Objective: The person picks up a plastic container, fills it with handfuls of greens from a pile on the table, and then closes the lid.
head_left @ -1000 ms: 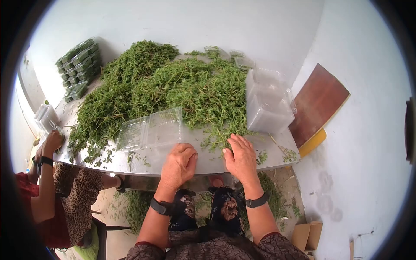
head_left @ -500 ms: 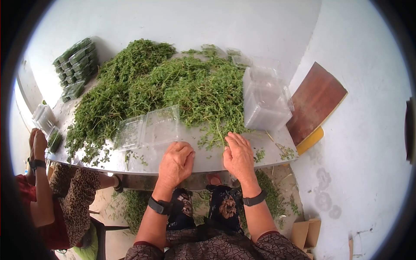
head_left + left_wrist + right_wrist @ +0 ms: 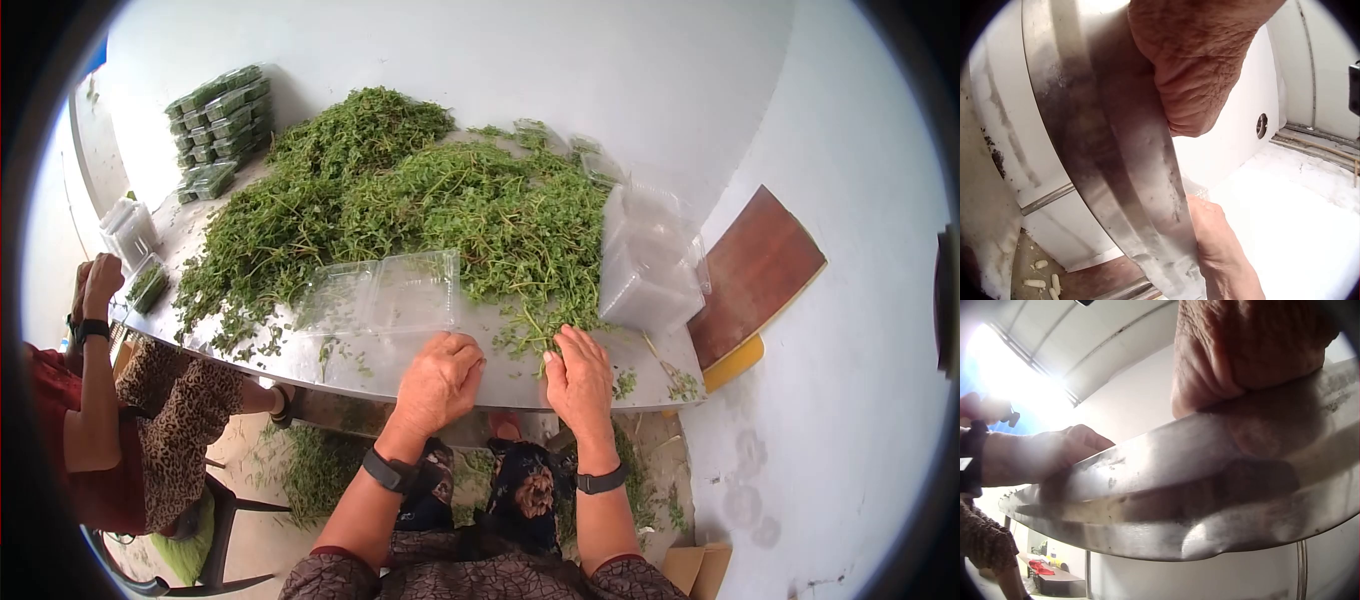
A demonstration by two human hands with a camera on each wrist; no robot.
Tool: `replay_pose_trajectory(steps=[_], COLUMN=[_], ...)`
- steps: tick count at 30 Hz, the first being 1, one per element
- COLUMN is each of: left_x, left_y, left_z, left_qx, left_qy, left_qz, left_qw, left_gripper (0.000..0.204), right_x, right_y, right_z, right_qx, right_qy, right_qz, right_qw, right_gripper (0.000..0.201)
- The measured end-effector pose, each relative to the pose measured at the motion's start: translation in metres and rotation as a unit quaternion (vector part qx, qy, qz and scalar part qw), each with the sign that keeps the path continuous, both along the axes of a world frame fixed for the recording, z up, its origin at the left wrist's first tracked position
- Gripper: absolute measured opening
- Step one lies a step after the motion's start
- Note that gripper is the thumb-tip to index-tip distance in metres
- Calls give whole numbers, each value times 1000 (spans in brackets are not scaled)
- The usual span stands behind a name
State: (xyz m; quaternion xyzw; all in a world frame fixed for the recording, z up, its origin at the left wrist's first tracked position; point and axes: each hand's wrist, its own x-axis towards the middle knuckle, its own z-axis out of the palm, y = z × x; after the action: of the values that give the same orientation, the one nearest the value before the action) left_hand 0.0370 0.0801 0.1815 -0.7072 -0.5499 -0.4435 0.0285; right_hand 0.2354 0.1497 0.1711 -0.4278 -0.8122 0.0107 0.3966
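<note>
Right hand [image 3: 580, 378] lies nearly straight-fingered, its tips against green leafy sprigs [image 3: 440, 200] heaped mid-frame on the silvery metal desk [image 3: 350, 380]. Left hand [image 3: 440, 380] rests loosely curled at the front edge, near an open clear plastic box [image 3: 415, 290]. Whether either pinches anything, I cannot tell; the desk rim hides fingertips in both wrist views. Compared with the first frame, the neighbour's hands [image 3: 98, 285], far left, are raised off a filled box [image 3: 148, 286].

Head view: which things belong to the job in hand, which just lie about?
Job, apparently:
- heaped greens
- open clear container
- stacked empty containers
- stacked filled containers

Lying about, probably:
- reddish-brown board
- yellow piece behind the table
- cardboard box
</note>
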Motion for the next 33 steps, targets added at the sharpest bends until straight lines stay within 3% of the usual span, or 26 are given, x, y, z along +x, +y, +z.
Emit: replay_pose_trajectory(steps=[9,17,20,22,23,25,28,33], left_x=[-1,-1,1,4,5,8,2,-2], left_y=[0,-1,-2,-4,-5,-5,-1,-10], left_z=[-1,0,-1,-2,-3,-8,-13,-17], left_qx=[-4,-13,8,111,113,109,191,227], left_qy=[4,7,8,-6,-4,-120,-122,-83], left_qz=[-6,-5,-3,25,25,114,153,109], left_qw=[1000,1000,1000,993,993,980,962,964], left_gripper=[7,6,12,25,25,41,52,53], right_x=[-1,0,0,0,-1,0,1,1], right_y=[-3,-1,-1,-1,-1,0,0,1], right_z=[4,2,3,2,2,1,-1,-3], right_qx=[13,1,0,-1,-4,1,5,7], right_qy=[-28,-13,-9,-1,7,16,23,24], right_qz=[-6,-10,-9,-10,-12,-9,-11,-18], right_qw=[1000,1000,1000,1000,1000,1000,1000,1000], right_gripper=[37,29,27,26,25,25,24,23])
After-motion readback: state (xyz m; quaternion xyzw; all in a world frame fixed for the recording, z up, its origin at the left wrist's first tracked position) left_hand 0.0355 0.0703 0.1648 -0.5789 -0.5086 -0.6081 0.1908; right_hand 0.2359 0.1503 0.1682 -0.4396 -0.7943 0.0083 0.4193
